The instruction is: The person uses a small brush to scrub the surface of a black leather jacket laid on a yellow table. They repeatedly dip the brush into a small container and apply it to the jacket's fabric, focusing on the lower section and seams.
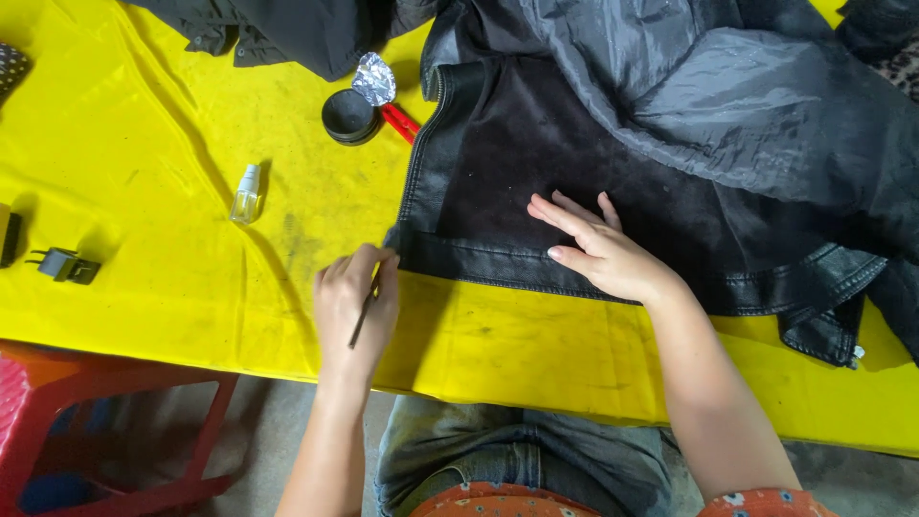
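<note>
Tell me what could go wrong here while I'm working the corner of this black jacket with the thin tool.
1. The left hand holds the thin tool at the black jacket corner; a slip might scratch it.
2. The right hand lies flat close by, so a slip could poke it.
3. The small spray bottle stands nearby; an elbow might topple it.

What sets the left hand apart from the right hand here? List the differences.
The left hand pinches a thin brush at the corner of the black jacket; the right hand holds nothing. The left hand is curled over the yellow table cover; the right hand lies flat, fingers spread, on the jacket. Both are bare.
</note>
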